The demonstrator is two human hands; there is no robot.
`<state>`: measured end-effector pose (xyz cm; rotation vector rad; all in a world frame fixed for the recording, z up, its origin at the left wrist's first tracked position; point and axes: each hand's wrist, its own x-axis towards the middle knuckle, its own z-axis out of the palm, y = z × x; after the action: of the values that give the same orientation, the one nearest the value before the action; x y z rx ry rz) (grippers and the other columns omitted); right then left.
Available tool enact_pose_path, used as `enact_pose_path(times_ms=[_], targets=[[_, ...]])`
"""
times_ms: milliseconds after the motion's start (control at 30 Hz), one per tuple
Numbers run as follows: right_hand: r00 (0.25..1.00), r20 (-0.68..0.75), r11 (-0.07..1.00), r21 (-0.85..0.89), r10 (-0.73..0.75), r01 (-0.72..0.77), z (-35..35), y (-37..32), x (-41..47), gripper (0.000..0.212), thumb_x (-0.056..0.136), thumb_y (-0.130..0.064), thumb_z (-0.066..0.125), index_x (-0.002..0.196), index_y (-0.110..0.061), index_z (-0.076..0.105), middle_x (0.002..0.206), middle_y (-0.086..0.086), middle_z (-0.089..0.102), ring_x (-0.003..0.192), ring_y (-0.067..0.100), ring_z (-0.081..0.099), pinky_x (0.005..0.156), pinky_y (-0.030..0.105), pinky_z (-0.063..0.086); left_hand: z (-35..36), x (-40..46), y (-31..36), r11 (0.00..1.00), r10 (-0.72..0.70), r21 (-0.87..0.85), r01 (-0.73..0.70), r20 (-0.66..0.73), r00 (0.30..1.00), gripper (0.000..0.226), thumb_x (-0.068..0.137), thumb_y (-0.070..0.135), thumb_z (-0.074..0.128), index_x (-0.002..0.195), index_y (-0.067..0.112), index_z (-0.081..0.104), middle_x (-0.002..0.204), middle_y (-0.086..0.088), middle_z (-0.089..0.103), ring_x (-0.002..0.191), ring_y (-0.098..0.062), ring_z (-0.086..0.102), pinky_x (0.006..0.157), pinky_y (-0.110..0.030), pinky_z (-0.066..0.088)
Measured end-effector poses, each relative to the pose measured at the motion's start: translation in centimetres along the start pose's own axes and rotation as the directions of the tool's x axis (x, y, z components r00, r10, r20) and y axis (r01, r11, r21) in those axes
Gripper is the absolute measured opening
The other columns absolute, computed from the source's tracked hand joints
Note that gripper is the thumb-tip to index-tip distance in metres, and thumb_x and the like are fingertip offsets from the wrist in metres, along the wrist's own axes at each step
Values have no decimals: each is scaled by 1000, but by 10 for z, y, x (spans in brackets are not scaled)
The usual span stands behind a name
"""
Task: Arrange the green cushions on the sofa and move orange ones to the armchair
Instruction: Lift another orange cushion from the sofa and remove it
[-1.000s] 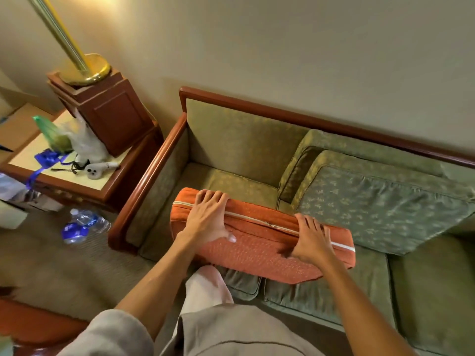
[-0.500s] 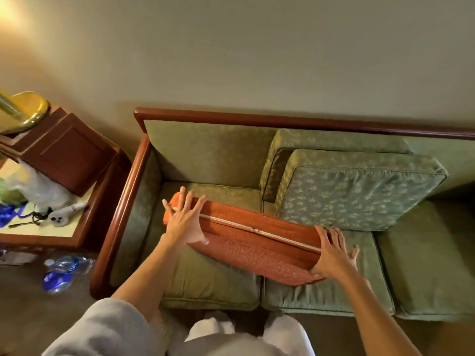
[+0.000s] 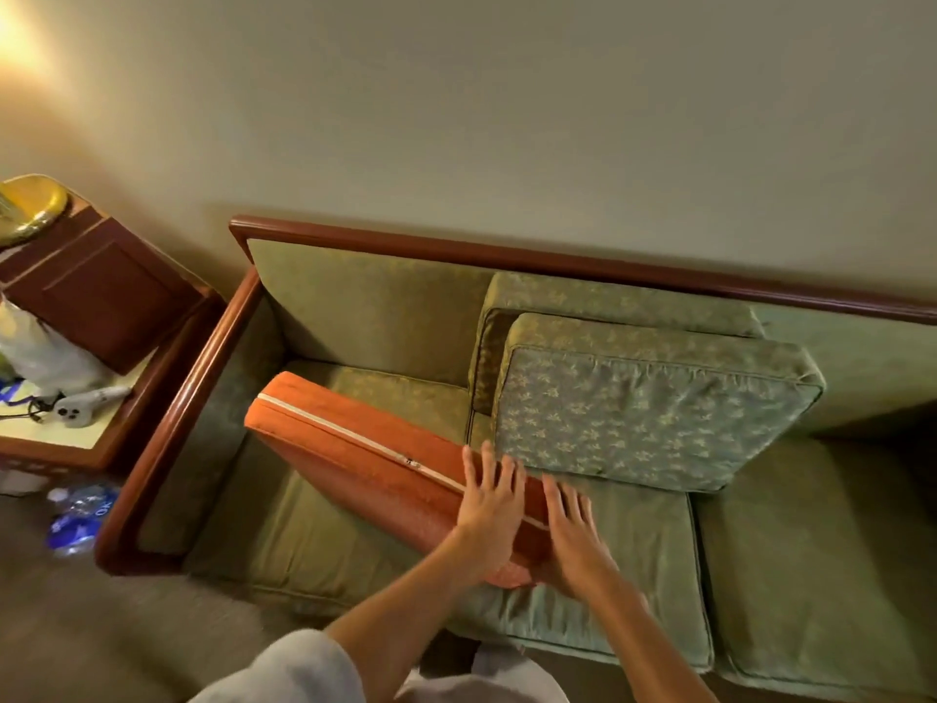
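An orange cushion with a white zip stands on its edge, lying diagonally across the left seat of the green sofa. My left hand lies over its zipped top edge near the right end, fingers spread. My right hand is pressed against that same end, close beside the left. A patterned green cushion leans against a second green cushion at the sofa's back, right of the orange one.
A wooden side table stands left of the sofa with a brown box, a brass lamp base, a white plastic bag and a white handheld device. A water bottle lies on the carpet below it.
My left hand slid from the orange cushion's left end to its right end, beside my right hand. The cushion swung to a steeper diagonal, and the view shifted to the right.
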<state>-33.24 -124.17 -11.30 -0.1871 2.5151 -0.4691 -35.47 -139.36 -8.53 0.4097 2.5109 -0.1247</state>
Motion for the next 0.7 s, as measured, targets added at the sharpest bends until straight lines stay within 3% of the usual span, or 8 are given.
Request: enact_pose_path(times_ms=[67,133,267,367,433,500,600,700], targets=[[1000,-3,999,-33,24,-24,-1,10,-4,136,68,-50,86,156,-13,-11,164,7,5,151,30,3,124,42,15,4,5,34,997,76,13,-76,-35,996,124,77,53,78,158,6,-3,166,-19,1,150,-49,-10,111,-75,-11],[999,-46,1000,-1,12,-12,-4,15,-10,135,63,-53,88,156,-14,-2,160,3,15,146,24,14,121,38,24,7,9,34,990,137,-16,-139,-103,985,126,68,61,82,157,8,10,162,-14,17,151,-44,4,111,-77,-9],[995,-64,997,1,-80,80,-41,-14,-8,124,59,-60,86,153,-24,14,149,-4,32,137,18,28,116,43,29,-11,5,0,975,110,-164,-152,-238,965,110,59,52,90,146,14,35,145,-3,45,140,-31,33,115,-71,-6],[981,-87,983,-79,-172,166,-87,-53,-8,104,59,-62,82,142,-25,31,133,-4,42,127,20,37,105,45,32,-50,-14,-36,938,70,-304,-169,-312,948,100,52,47,92,134,16,45,135,1,53,130,-26,43,115,-69,17],[946,-182,963,-86,-267,256,-119,-82,-22,93,59,-61,78,135,-26,37,123,-6,44,118,19,38,100,42,32,-74,-39,-68,907,45,-365,-212,-416,908,100,42,53,86,129,21,48,128,5,57,120,-23,50,107,-57,35],[884,-281,927,-71,-372,368,-145,-119,-41,95,56,-60,74,136,-28,35,122,-9,42,114,15,35,102,37,30,-91,-69,-102,845,19,-457,-278,-493,870,105,38,54,86,131,24,49,126,8,58,114,-17,52,100,-40,41],[802,-360,870,-63,-476,488,-159,-174,-55,109,56,-58,78,147,-25,27,134,-7,37,121,14,31,106,31,28,-93,-104,-146,737,4,-567,-367,-539,842,108,48,44,95,141,29,42,127,16,54,110,-2,51,93,-16,40],[870,-213,894,-65,-446,442,-137,-204,-35,127,60,-56,83,156,-26,5,149,-2,24,137,20,20,116,37,17,-66,-111,-180,657,5,-653,-378,-497,868,116,58,36,93,153,33,27,143,14,49,124,10,46,103,-11,36]])
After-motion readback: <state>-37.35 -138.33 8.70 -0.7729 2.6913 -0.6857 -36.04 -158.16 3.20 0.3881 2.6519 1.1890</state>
